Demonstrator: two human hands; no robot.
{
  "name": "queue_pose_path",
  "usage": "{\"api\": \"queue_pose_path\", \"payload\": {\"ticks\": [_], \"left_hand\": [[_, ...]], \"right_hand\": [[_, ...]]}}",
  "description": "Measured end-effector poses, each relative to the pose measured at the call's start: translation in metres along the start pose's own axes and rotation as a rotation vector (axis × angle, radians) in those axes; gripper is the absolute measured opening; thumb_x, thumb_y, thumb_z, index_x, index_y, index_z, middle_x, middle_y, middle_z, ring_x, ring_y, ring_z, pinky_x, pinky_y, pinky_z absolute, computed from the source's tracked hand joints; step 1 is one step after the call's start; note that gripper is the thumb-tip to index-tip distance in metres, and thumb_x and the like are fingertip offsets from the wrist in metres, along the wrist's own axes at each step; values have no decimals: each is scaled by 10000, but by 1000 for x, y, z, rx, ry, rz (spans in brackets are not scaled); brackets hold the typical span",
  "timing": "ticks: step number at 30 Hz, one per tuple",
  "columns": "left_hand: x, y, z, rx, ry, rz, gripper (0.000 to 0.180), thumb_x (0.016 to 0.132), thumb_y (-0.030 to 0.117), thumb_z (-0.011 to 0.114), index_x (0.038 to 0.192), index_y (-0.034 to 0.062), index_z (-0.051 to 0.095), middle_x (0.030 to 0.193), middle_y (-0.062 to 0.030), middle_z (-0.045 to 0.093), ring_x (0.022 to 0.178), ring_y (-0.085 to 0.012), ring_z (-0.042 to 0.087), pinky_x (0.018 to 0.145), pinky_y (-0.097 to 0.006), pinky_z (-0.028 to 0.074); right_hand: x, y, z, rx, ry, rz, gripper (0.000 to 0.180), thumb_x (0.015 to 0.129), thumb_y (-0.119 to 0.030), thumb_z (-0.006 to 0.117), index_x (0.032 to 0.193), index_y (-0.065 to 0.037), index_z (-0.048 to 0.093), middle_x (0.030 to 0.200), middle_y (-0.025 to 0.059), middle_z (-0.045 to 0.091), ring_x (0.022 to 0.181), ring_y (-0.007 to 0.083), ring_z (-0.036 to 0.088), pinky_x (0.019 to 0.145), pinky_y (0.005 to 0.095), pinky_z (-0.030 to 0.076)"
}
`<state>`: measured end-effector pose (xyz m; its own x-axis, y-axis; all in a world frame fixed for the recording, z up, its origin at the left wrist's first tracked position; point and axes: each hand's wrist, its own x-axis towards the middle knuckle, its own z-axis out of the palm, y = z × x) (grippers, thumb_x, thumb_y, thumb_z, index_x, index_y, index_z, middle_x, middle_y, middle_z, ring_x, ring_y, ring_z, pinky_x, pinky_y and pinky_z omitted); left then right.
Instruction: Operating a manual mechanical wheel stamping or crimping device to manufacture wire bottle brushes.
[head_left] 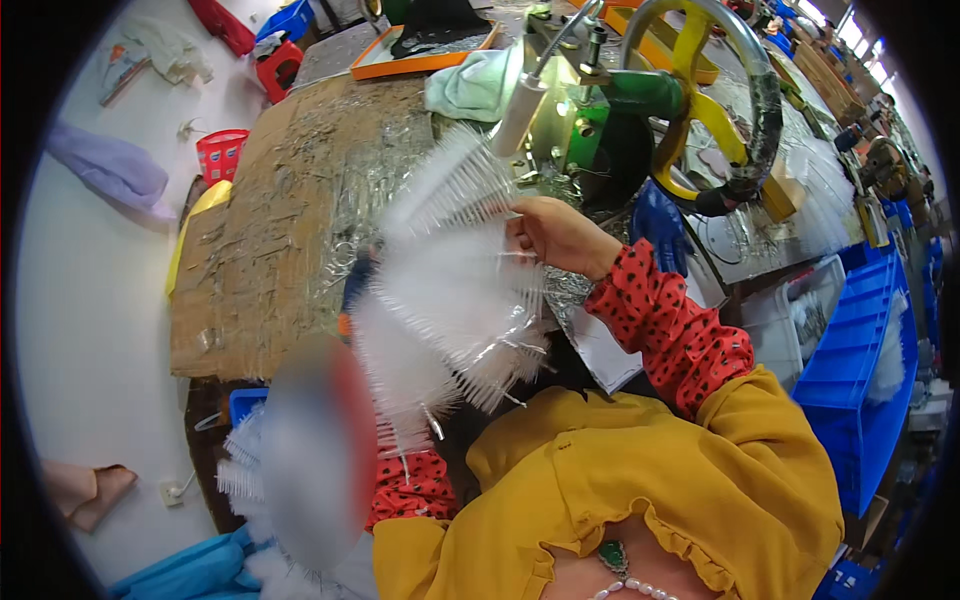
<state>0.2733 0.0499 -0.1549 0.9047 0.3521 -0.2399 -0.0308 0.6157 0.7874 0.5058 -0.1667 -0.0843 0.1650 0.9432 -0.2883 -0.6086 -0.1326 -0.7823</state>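
A bunch of white bristle brushes (440, 300) with twisted wire ends spreads in front of me. My right hand (562, 236) is closed at the right edge of the bunch, its fingertips pinched on one of the brushes beside the green press (585, 120). From below, my left sleeve (412, 485), red with black dots, reaches in under the bunch; the brushes hide that hand and its fingers. Just above my right hand is a white cylindrical handle (520, 115) on a metal rod.
A yellow and grey handwheel (700, 100) stands at the right of the press. Worn cardboard (260, 240) covers the bench's left side. A blue glove (660, 225) hangs near my right forearm. Blue bins (850, 370) stand at right. A blurred grey oval with a red edge (320, 450) blocks the near left.
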Motion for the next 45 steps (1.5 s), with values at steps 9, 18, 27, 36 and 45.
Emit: {"api": "queue_pose_path", "payload": {"ticks": [9,18,27,36,45], "left_hand": [[42,-13,4,28,143,94,368,893,249,611,1209,63,583,1093,0,615,982,-111,575,876,-245,455],[32,5,17,-303,119,65,270,855,83,599,1125,64,588,1068,-86,635,923,-218,623,846,-354,518],[64,26,15,-231,50,-71,270,847,77,586,1114,71,624,955,-77,667,847,-214,640,765,-367,542],[93,45,-8,-131,-49,-3,290,854,109,601,1139,58,613,1042,-63,656,942,-195,619,877,-339,496],[108,46,-10,-113,-46,-74,304,892,111,566,1194,80,577,1101,-58,629,1012,-196,589,917,-345,471]], "right_hand": [[-104,-45,53,-1109,213,-381,451,945,-283,472,1273,26,439,1094,186,625,937,280,624,811,379,495],[19,11,33,-1683,152,-864,488,905,-223,573,1315,5,437,1352,206,438,1234,324,450,1029,401,358],[-162,-96,-1,-1556,1248,-1304,660,778,-69,704,1346,9,377,1359,178,404,1277,301,386,1065,414,291],[-176,-125,-64,-997,1107,-824,315,836,-120,648,1057,5,463,671,52,605,502,133,588,451,247,442],[-150,-276,-72,-1619,887,-563,217,863,-233,601,903,-25,553,553,38,541,448,123,530,468,267,418]]}}
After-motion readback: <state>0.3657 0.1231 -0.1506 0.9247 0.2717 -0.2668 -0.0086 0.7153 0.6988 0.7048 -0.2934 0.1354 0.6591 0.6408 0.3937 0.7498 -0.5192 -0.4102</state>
